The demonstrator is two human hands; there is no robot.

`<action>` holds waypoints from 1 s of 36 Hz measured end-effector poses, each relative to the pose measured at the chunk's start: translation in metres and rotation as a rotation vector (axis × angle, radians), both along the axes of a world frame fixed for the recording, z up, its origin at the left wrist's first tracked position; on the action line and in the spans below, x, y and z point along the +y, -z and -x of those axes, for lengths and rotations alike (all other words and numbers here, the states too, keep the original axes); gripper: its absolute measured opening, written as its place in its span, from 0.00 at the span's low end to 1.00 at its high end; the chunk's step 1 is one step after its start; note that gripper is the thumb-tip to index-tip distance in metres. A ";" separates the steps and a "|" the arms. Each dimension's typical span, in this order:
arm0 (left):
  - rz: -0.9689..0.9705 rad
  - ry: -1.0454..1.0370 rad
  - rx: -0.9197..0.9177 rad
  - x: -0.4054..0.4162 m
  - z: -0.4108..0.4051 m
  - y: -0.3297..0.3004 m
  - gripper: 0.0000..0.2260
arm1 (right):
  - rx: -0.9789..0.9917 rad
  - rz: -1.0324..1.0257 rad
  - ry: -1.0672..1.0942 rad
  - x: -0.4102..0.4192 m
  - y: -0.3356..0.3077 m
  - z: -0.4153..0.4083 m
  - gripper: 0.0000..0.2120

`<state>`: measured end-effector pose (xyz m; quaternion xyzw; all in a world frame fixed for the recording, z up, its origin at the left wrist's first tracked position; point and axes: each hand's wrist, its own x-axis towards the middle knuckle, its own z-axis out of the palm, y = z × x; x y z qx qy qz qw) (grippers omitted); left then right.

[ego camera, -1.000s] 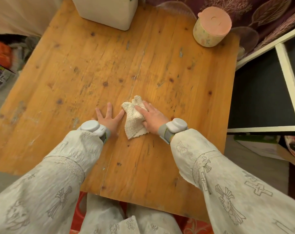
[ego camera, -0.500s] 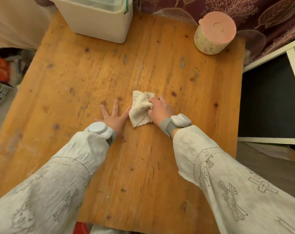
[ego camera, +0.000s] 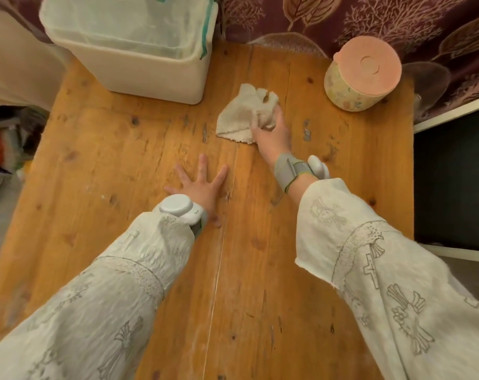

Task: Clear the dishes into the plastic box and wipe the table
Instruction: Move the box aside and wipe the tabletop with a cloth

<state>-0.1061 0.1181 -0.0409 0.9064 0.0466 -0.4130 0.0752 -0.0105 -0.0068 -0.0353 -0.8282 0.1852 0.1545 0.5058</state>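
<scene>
the wooden table (ego camera: 260, 270) is orange-brown pine, knotty and scratched, with a pale seam running lengthwise down its middle. a cream terry cloth (ego camera: 241, 116), nubbly and crumpled into a loose fan, lies on the table beyond the seam's far end, just beside the near right corner of the white plastic box (ego camera: 139, 69). the box is rectangular with rounded corners and smooth matte walls, a translucent liner or lid showing in its top with a green strip on one side; it stands at the table's far edge, and what it holds cannot be told. the right hand (ego camera: 272, 135) grips the cloth's right side, fingers curled into the bunched fabric and pressing it onto the table. the left hand (ego camera: 200, 187) lies flat on the table, nearer than the cloth and just left of the seam, fingers straight and spread wide apart, holding nothing. both wrists carry smooth white rounded devices on grey straps, under loose cream sleeves with embroidered figures. a round tin (ego camera: 361, 75) with a floral wall and pale pink lid stands to the cloth's right, near the table's far right corner. bare wood lies open between cloth and tin, and across the whole near half of the table.
</scene>
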 end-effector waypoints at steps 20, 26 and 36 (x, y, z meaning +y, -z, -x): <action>-0.083 0.115 -0.446 0.012 0.029 0.032 0.29 | -0.289 0.824 -0.711 -0.031 0.048 0.119 0.25; -0.087 0.097 -0.646 0.010 0.043 0.057 0.26 | -0.372 0.903 -0.632 -0.028 0.067 0.129 0.24; -0.092 0.126 -0.770 0.012 0.064 0.066 0.24 | -0.391 0.838 -0.533 -0.021 0.071 0.155 0.22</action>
